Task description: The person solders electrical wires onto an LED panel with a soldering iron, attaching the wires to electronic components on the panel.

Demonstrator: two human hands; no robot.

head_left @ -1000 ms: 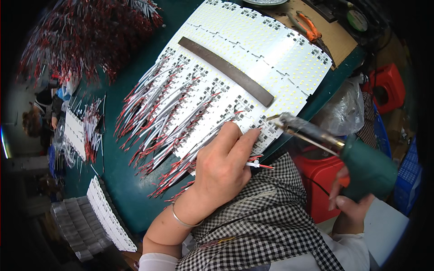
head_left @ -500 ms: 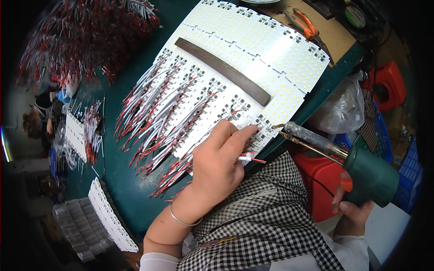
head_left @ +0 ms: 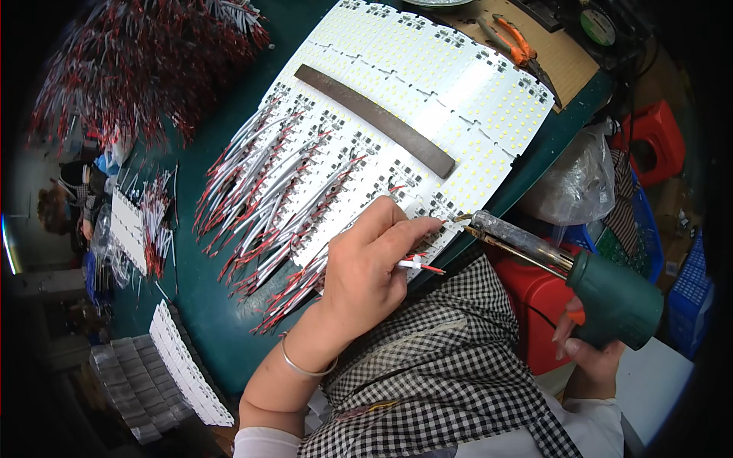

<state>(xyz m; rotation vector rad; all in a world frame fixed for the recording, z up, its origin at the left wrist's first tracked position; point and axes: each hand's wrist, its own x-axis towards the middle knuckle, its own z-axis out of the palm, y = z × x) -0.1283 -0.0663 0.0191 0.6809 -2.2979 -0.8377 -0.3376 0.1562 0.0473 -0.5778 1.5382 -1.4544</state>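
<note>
My left hand [head_left: 372,263] is closed over the near corner of a white LED circuit board sheet [head_left: 477,84]. A white cable with a red wire end [head_left: 416,264] sticks out from its fingers, and the index finger and thumb reach toward a pad near the board's right edge. My right hand [head_left: 592,347] grips a green gun-shaped soldering iron [head_left: 618,298] by its handle. The iron's tip comes very close to the left fingertips at the board; whether it touches the pad I cannot tell. Several rows of red and white wires [head_left: 259,206] trail off the board's left part.
A dark metal bar [head_left: 378,120] lies across the board. Orange-handled pliers [head_left: 519,49] rest on cardboard at the back right. A heap of wires [head_left: 145,69] fills the far left. Stacked boards [head_left: 187,362] stand lower left; a red stool [head_left: 657,145] is at right. Another person [head_left: 76,187] is at far left.
The soldering iron has moved slightly left, its tip now nearer my left fingertips. My left hand has shifted a little, still holding the cable.
</note>
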